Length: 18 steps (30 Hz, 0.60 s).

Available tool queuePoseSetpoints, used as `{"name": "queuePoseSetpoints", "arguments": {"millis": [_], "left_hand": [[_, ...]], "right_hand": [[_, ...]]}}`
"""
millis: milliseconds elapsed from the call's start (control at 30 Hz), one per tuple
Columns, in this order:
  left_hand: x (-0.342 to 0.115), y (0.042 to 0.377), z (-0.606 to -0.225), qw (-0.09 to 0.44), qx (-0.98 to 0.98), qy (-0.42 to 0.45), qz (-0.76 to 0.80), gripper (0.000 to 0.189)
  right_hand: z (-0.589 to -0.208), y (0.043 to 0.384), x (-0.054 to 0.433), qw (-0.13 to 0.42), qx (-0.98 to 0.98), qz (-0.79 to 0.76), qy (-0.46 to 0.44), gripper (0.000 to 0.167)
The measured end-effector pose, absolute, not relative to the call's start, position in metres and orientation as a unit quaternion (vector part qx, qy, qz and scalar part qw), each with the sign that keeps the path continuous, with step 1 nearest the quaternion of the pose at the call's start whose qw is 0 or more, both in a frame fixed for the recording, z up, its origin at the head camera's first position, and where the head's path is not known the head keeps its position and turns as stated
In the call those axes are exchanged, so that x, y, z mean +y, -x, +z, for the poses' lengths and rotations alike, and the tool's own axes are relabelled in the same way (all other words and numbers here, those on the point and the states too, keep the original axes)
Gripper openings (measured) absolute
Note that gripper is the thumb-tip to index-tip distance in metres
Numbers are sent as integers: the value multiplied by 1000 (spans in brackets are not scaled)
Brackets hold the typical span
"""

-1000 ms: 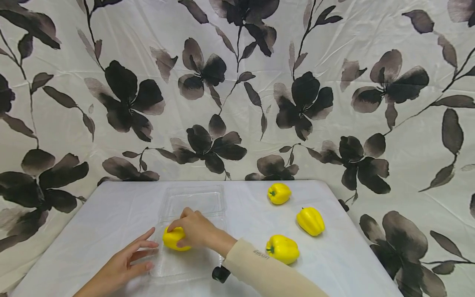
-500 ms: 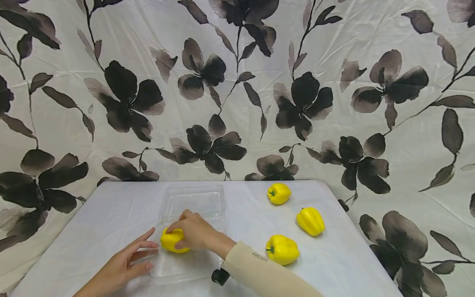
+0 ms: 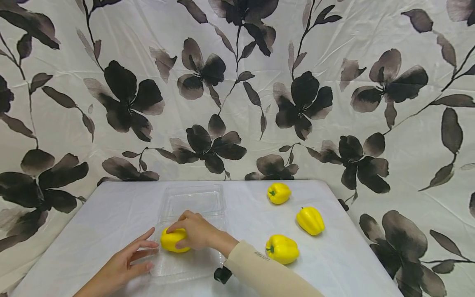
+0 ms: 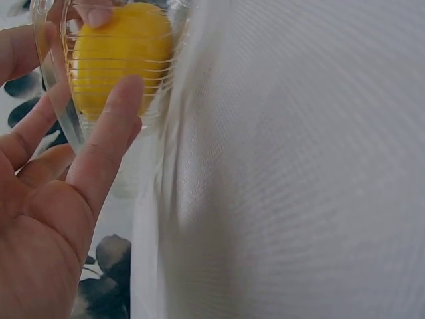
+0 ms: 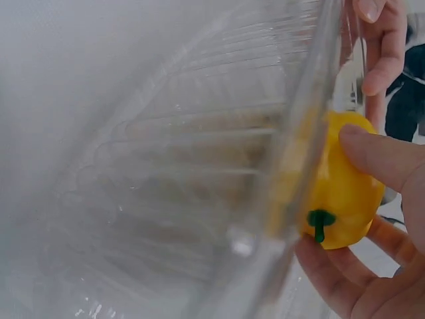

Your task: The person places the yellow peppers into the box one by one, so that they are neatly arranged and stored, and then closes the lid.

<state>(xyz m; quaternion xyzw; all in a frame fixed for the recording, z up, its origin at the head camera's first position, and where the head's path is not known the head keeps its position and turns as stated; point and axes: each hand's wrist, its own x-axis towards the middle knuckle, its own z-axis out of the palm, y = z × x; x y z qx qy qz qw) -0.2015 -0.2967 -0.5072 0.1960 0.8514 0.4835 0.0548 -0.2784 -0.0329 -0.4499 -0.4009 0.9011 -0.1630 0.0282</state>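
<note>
A yellow bell pepper (image 3: 171, 240) with a green stem lies in the base of a clear plastic clamshell container (image 3: 193, 264), near its left wall. My right hand (image 3: 196, 231) grips it from above, thumb on one side and fingers on the other; the right wrist view shows the pepper (image 5: 348, 189) between them. The left hand (image 3: 124, 262) is at the container's left side with fingers extended. In the left wrist view, its fingertips are right at the ribbed wall, and the pepper (image 4: 119, 56) shows through the plastic.
Three more yellow bell peppers lie on the right of the white-covered table: one at the back (image 3: 279, 193), one farther right (image 3: 311, 221), one nearer the front (image 3: 282, 249). The container's lid (image 3: 194, 200) is folded back behind its base. A floral cloth (image 3: 259, 103) hangs behind.
The right hand and the pepper have shifted slightly left and toward the front within the container. The left hand has kept its place.
</note>
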Motion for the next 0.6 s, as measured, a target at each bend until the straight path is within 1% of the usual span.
{"name": "queuePoseSetpoints", "arguments": {"millis": [167,333,600], "left_hand": [[-295,200,-507,51,846,-200,492,38],[-293,202,-505,62,849,-190,489,38],[-296,203,-507,70,851,-186,486,39]], "right_hand": [[-450,278,-32,43,906,-146,395,46],[-450,276,-31,40,915,-124,383,46],[-446,275,-29,44,909,-133,392,50]]}}
